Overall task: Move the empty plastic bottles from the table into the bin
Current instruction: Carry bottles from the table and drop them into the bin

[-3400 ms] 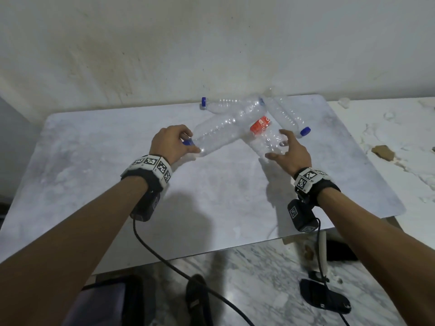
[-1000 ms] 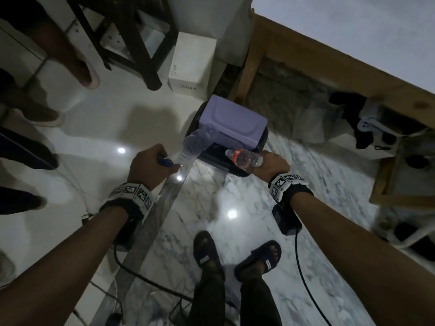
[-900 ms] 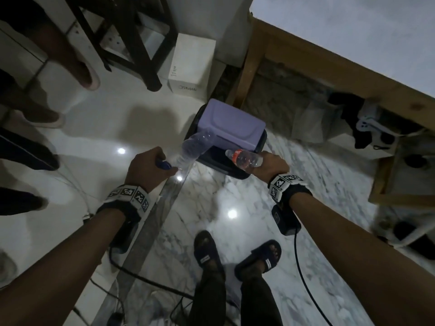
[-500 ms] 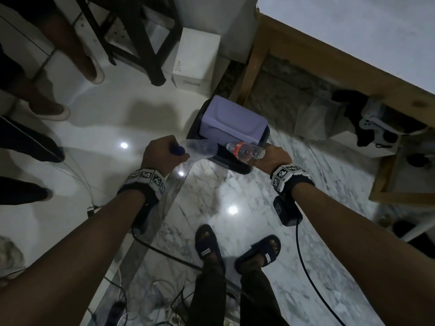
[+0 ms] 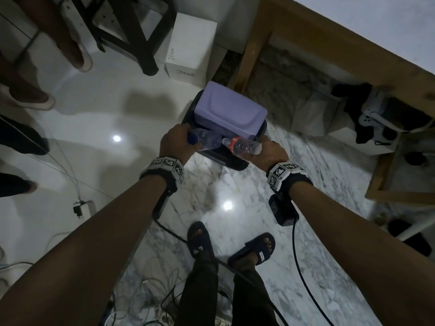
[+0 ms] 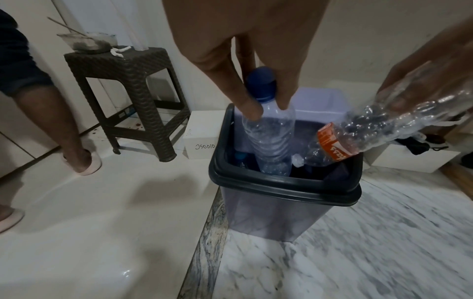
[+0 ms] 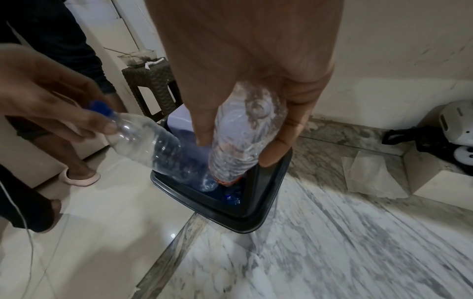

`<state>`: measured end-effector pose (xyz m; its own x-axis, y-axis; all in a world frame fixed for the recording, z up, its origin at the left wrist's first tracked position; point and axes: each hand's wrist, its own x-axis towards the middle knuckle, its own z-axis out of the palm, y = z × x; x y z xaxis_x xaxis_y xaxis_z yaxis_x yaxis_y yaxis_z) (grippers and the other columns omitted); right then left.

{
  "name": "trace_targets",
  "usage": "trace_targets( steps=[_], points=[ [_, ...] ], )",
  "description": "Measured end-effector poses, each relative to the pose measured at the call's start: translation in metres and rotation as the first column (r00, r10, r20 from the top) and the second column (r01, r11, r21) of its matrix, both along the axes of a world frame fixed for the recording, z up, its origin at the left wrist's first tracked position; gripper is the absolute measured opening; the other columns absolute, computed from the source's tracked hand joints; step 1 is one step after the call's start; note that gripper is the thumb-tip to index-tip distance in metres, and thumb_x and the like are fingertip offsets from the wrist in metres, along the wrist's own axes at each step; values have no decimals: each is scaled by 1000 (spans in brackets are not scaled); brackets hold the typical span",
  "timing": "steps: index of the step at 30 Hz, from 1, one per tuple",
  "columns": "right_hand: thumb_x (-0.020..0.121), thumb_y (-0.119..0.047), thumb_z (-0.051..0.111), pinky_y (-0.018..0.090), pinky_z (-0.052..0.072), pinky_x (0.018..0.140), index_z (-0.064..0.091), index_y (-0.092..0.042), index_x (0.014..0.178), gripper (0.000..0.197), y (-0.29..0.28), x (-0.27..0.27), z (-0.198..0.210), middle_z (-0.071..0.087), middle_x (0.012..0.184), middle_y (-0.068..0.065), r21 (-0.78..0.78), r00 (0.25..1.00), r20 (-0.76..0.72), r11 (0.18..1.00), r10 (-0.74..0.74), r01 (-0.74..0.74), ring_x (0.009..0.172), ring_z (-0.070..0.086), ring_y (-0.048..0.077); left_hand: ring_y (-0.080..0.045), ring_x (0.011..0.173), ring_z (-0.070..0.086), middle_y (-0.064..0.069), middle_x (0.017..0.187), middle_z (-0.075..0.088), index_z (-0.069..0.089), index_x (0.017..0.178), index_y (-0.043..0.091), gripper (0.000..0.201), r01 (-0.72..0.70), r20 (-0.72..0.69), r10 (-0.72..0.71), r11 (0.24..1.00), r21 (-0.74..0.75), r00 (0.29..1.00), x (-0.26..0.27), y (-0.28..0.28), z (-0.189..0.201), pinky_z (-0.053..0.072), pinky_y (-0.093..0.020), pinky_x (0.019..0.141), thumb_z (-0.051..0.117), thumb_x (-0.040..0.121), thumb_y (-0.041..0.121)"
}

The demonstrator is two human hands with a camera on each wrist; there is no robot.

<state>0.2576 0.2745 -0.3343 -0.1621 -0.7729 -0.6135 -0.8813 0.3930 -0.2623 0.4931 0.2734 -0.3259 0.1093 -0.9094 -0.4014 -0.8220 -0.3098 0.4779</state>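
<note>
My left hand (image 5: 179, 142) pinches the neck of a clear blue-capped bottle (image 5: 207, 141) just under the cap. In the left wrist view this bottle (image 6: 271, 141) hangs base-down, its lower end inside the dark rim of the bin (image 6: 281, 184). My right hand (image 5: 266, 149) grips the base end of a crumpled orange-labelled bottle (image 5: 242, 145), whose neck (image 6: 314, 155) tilts down into the opening. The bin's lilac swing lid (image 5: 230, 111) covers the far half. Another bottle (image 7: 231, 199) lies inside the bin (image 7: 256, 220).
The bin stands on the floor beside a wooden table leg (image 5: 249, 52). A white box (image 5: 188, 48) and a dark woven stool (image 6: 122, 81) are behind it. Other people's feet (image 5: 80, 57) stand at the left. My sandalled feet (image 5: 200, 238) and cables lie below.
Both bottles were taken off the table and carried to the bin. In the last second my hands drew together and lowered, so the bottles' ends now dip into the opening.
</note>
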Motion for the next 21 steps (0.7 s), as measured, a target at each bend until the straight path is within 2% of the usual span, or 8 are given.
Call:
trace_targets(
  steps=[2,5,7,10,14,18,21],
  points=[
    [66,-72,66,38,54,85,51,-18,118,77,-2,0,-4,64,114,9,-8,1000,14,1000,8,-8,102,64,31,-34,90,64,-13,97,68,61,99,10,36,-17,-38,18,1000,23,999,-10,-3,-9,53,-38,77,74,71,28],
    [76,-50,70,40,51,92,46,-20,126,64,-6,1,-5,57,124,13,-15,999,25,999,37,-36,110,60,35,-32,97,65,-12,100,71,61,110,13,41,-18,-138,25,999,49,990,-24,-1,-17,52,-38,85,74,72,18],
    [79,-37,71,38,50,94,45,-21,129,59,-7,2,-3,54,125,14,-34,999,38,999,38,-37,111,59,36,-31,103,65,-12,111,69,59,122,14,50,-23,-181,34,998,64,983,-31,4,-19,50,-39,92,74,74,13],
    [79,-31,73,35,48,91,46,-22,129,57,-6,6,-1,54,124,15,-70,996,71,996,54,-49,110,59,36,-31,108,63,-12,123,63,55,130,13,58,-20,-209,39,996,91,977,-33,8,-18,49,-40,95,76,75,12],
    [76,-34,77,36,47,91,43,-24,136,70,-6,9,5,54,130,14,-86,990,126,995,58,-48,115,58,34,-29,111,61,-10,126,60,53,131,14,63,-11,-188,31,994,108,982,-24,9,-11,49,-40,96,78,74,20],
    [77,-40,74,38,47,96,42,-23,139,73,-4,12,15,55,134,12,-48,990,132,998,42,-36,120,56,32,-28,111,61,-7,126,57,52,131,22,69,-36,-157,58,989,140,986,-16,5,4,51,-41,94,80,69,36],
    [80,-38,73,34,36,110,21,-17,153,92,-4,11,27,37,153,11,96,980,183,991,77,-95,138,40,29,-29,110,59,-4,122,59,55,123,28,78,-7,-127,25,990,141,992,-13,0,14,54,-43,88,76,53,54]
  ],
)
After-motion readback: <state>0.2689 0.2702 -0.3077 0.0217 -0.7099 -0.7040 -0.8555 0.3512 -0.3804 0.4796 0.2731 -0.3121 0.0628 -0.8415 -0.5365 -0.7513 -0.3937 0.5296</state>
